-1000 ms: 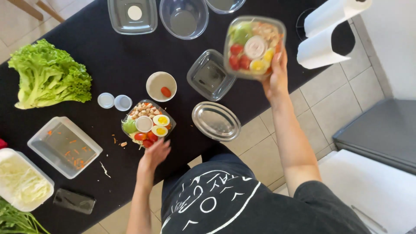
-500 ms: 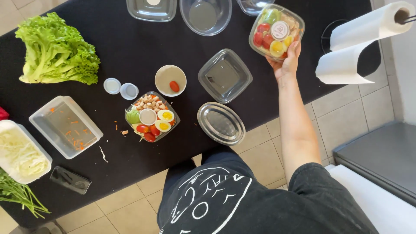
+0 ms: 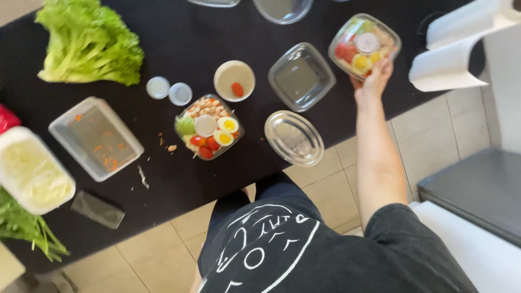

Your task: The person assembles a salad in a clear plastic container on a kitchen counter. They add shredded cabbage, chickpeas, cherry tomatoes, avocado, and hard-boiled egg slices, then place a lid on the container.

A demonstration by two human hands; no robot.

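Rightward, lidded clear salad box [image 3: 364, 46] in right hand [image 3: 372, 84]

Just left of my hand I see an empty clear container [image 3: 302, 76]; farther left, a small bowl [image 3: 234, 80], an open salad box [image 3: 209, 128] and lettuce [image 3: 87, 43].

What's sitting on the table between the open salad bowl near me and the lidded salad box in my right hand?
In the head view, an empty clear square container lies between the open salad bowl and the lidded salad box held by the right hand.
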